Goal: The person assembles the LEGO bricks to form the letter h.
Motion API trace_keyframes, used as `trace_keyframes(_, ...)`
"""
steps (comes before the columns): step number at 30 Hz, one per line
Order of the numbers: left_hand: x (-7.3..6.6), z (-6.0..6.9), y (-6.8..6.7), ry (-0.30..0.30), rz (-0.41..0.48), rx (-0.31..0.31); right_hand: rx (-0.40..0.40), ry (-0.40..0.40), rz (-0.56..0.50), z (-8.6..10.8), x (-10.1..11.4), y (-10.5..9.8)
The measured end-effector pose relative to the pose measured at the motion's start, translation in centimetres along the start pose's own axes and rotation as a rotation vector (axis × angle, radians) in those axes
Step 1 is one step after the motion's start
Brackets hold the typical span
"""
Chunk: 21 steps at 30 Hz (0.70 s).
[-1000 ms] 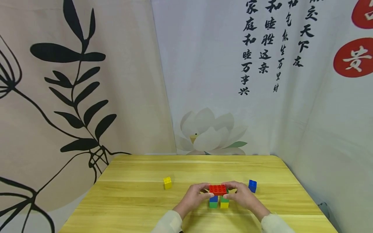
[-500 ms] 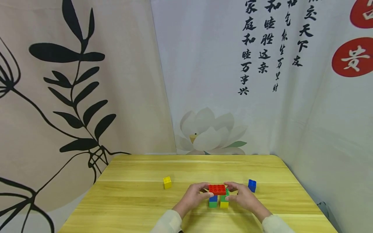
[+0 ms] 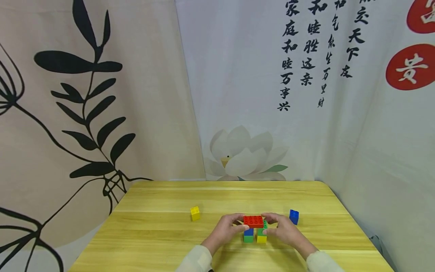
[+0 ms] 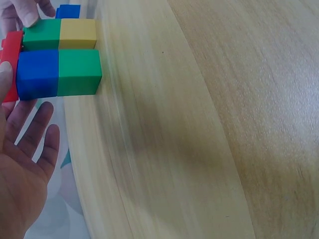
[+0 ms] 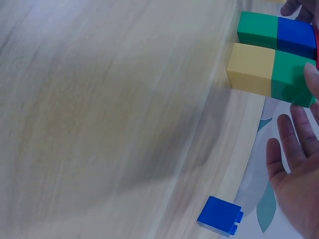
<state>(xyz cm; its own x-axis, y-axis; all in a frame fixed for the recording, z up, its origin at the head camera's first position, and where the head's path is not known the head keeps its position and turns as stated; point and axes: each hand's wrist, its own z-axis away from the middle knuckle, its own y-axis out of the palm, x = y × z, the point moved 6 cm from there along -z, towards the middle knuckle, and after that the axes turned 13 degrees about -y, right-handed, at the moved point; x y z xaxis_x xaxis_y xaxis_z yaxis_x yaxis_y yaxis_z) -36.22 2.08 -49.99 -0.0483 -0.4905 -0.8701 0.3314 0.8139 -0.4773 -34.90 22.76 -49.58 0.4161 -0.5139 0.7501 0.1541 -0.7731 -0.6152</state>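
Note:
A red brick (image 3: 253, 221) lies across the tops of two short columns. The left column is a blue brick (image 3: 249, 232) over a green one (image 3: 248, 239); the right is a green brick (image 4: 42, 34) over a yellow one (image 5: 250, 68). My left hand (image 3: 227, 231) pinches the red brick's left end, thumb in front. My right hand (image 3: 283, 229) grips the right column's green brick (image 5: 293, 79), its thumb on the near face. Green studs show beside the red brick's right end. Some fingertips are hidden behind the bricks.
A yellow brick (image 3: 195, 213) stands on the wooden table (image 3: 153, 226) to the left, behind my left hand. Beyond my right hand is a blue brick (image 3: 294, 217). A printed curtain (image 3: 153, 94) hangs behind the table's far edge.
My right thumb has moved from the red brick's right end down to the green brick, whose studs show more. My left hand keeps its hold with little movement.

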Motion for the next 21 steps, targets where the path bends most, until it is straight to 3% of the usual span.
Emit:
trace_keyframes(12,0.06,-0.16,-0.03,-0.014,-0.01,0.01,0.016,-0.001,-0.041,-0.71,0.58,0.2)
trace_keyframes(21,0.08,-0.35,-0.11,-0.021,-0.021,0.019,0.001,-0.008,-0.007,-0.49,0.65,0.43)
